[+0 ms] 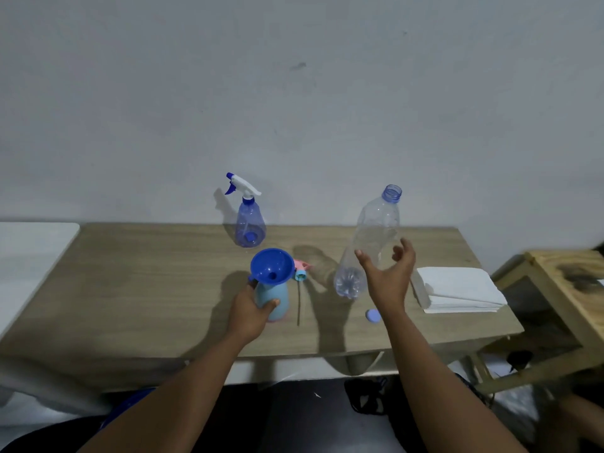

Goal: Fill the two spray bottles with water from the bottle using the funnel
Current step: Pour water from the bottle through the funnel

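Left hand (251, 308): fingers curled round the pale blue spray bottle (276, 299) bearing the blue plastic funnel (272, 265).
Right hand (389, 276): fingers spread, empty, beside the clear uncapped bottle (376, 230).

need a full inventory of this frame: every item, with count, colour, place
translucent blue spray bottle with white-and-blue trigger: 1, blue, standing at back of table
light-blue opaque spray bottle: 1, light blue, front centre, no trigger head on it
blue plastic funnel: 1, blue, seated in the light-blue bottle's neck
pink-and-blue trigger head with dip tube: 1, lying right of the funnel
clear plastic water bottle: 1, clear, uncapped, upright right of centre
round blue cap: 1, blue, table front
stack of white paper napkins: 1, white, table's right end
wooden table: 1, light brown
pale wooden frame: 1, right of table
left hand: holds light-blue bottle
right hand: open beside clear bottle
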Available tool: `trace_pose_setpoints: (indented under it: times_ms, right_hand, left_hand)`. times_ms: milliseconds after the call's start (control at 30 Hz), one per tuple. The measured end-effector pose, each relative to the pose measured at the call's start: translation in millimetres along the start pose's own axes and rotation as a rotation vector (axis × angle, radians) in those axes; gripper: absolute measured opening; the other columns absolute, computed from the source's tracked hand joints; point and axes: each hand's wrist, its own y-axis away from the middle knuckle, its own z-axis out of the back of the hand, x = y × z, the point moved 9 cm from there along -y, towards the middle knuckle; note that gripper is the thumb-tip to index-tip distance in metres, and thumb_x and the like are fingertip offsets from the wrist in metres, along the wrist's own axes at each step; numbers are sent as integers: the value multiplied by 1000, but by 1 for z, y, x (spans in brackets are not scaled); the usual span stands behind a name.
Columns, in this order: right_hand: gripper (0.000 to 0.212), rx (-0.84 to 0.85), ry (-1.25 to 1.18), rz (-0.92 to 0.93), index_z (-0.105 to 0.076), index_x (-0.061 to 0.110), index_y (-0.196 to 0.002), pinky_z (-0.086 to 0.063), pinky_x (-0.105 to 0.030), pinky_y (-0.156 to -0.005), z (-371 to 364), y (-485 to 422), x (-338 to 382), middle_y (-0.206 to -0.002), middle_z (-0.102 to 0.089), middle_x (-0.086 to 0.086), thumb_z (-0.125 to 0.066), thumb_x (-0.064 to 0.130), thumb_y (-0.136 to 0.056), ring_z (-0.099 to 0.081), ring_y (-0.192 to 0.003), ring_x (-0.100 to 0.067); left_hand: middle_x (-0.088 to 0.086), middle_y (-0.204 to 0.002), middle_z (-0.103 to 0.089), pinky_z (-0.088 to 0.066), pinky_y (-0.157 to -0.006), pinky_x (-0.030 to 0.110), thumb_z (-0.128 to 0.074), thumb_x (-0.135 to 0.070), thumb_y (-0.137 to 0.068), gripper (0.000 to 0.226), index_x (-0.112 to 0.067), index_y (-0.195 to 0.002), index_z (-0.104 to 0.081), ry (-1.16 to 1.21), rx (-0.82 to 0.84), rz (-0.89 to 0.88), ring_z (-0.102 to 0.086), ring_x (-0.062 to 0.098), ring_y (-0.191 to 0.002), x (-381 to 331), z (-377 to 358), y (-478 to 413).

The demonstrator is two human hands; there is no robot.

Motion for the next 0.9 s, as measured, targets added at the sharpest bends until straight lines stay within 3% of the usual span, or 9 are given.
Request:
trace_pose_setpoints:
  times_ms: [133,233,300,400,500,567,667,767,900]
  right_hand:
    - [107,162,-47,37,-23,22,-153,-39,-33,-109,-15,-26,15,-150,-41,1,-89,35,-70,-42,-136,-15]
    - [86,180,-66,65,-37,21,-144,-46,-20,-97,-19,-30,19,-130,-52,6,-87,30,-74,-54,-122,-15]
    - [74,186,-78,102,-43,24,-136,-45,-11,-88,-19,-27,23,-124,-57,5,-86,31,-76,-57,-114,-9]
    - [73,217,-98,201,-42,27,-138,-42,-4,-87,-19,-22,43,-127,-58,0,-83,34,-78,-55,-113,-8]
    - [78,291,-48,343,-36,25,-145,-38,1,-86,-22,-15,74,-128,-57,-3,-80,34,-81,-55,-115,-12]
    - [82,406,33,431,-29,26,-149,-39,-2,-89,-29,-6,90,-134,-52,-3,-77,38,-83,-54,-116,-12]
    - [86,579,186,493,-23,28,-152,-46,-23,-92,-42,9,98,-142,-45,0,-72,47,-84,-52,-120,-14]
    - [87,688,437,575,-18,34,-153,-48,-39,-95,-52,24,96,-146,-48,3,-65,60,-84,-53,-124,-20]
    - [86,778,829,698,-5,44,-153,-44,-46,-101,-59,34,84,-143,-54,7,-52,70,-86,-52,-125,-24]
  left_hand:
    - [-6,-125,-62,-48,-88,30,-92,-34,-63,80,-19,-131,-54,40,-73,17,-59,14,-116,-5,5,9]
    - [-8,-132,-60,-49,-99,34,-93,-48,-49,108,-24,-142,-45,101,-147,-9,-56,10,-121,-17,12,15]
    - [-8,-134,-56,-46,-103,35,-97,-38,-52,117,-21,-150,-36,120,-188,-13,-53,10,-123,-29,17,18]
    - [-12,-129,-54,-43,-101,29,-97,-27,-55,116,-19,-151,-32,131,-205,-42,-51,8,-119,-42,19,19]
    - [-19,-118,-59,-45,-94,23,-96,-23,-57,96,-27,-139,-47,123,-198,-100,-57,1,-108,-55,20,17]
    - [-18,-111,-65,-48,-89,19,-96,-20,-58,78,-33,-123,-56,130,-183,-129,-60,-6,-102,-60,20,15]
    - [-12,-112,-67,-49,-88,16,-96,-21,-57,76,-24,-124,-59,155,-178,-129,-62,-1,-105,-63,20,13]
    - [-15,-110,-66,-47,-82,8,-96,-20,-57,73,-28,-120,-59,165,-166,-134,-60,-4,-103,-65,21,13]
    - [-15,-111,-66,-50,-84,15,-96,-20,-58,73,-33,-119,-58,172,-148,-154,-62,2,-104,-66,24,13]
